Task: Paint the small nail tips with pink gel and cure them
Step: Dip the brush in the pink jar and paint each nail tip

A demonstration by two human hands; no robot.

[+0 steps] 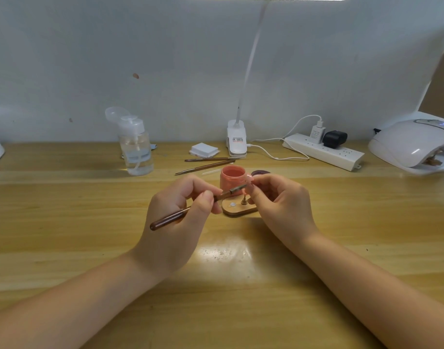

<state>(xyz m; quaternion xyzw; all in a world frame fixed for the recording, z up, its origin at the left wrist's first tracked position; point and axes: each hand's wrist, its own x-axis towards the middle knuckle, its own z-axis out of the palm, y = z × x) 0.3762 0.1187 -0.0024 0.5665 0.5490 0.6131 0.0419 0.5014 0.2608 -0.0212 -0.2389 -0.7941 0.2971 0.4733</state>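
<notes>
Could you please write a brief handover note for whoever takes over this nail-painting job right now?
Left hand: holds the brush, bristle end at the nail tip.
Right hand: pinches a small nail tip above the wooden stand.
Pink gel jar is open behind the stand, its lid beside it. Two spare brushes lie further back. Curing lamp sits far right.
Done: jar opened, painting under way.
Left: finish coating this tip, paint any others, cure them in the lamp.
</notes>
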